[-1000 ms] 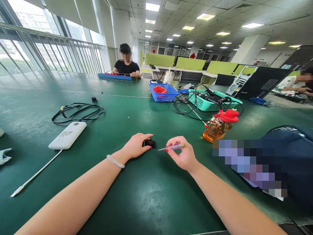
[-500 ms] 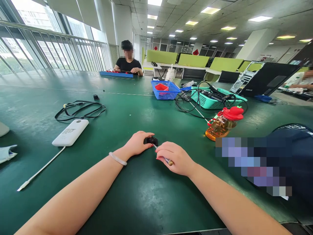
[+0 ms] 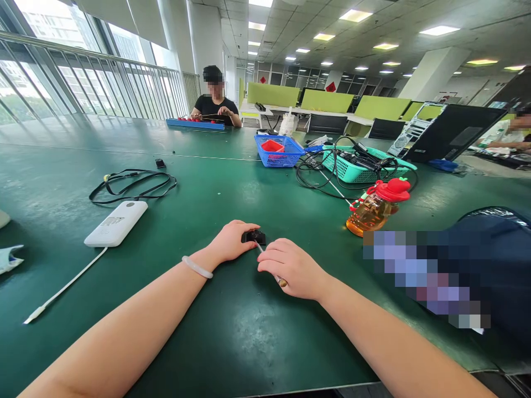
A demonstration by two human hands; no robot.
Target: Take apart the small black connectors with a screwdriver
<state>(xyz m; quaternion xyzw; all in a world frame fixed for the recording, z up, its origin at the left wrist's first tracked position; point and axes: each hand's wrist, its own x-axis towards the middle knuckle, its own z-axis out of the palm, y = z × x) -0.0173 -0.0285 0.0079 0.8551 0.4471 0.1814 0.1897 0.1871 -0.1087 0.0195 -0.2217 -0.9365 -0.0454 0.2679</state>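
On the green table, my left hand point(image 3: 233, 241) grips a small black block-like part point(image 3: 254, 237) between thumb and fingers, which cover its left side. My right hand point(image 3: 293, 268) is closed around a slim tool point(image 3: 282, 282) with a thin pale shaft and a rounded brownish end. The shaft slants up and left, its tip at the near edge of the black part beside my left thumb. I cannot make out the tip's shape.
A white power bank point(image 3: 116, 223) with a cable lies left, near a black looped cord point(image 3: 133, 185). Beyond are a blue basket point(image 3: 279, 157) and a green basket point(image 3: 352, 171) of cables. A red-lidded bottle point(image 3: 373, 209) and dark fabric point(image 3: 501, 276) are right. A person point(image 3: 215, 102) sits opposite.
My right hand has shifted slightly left and the tool's rear end has dropped a little. My left hand still holds the black part. The whole view has drifted slightly.
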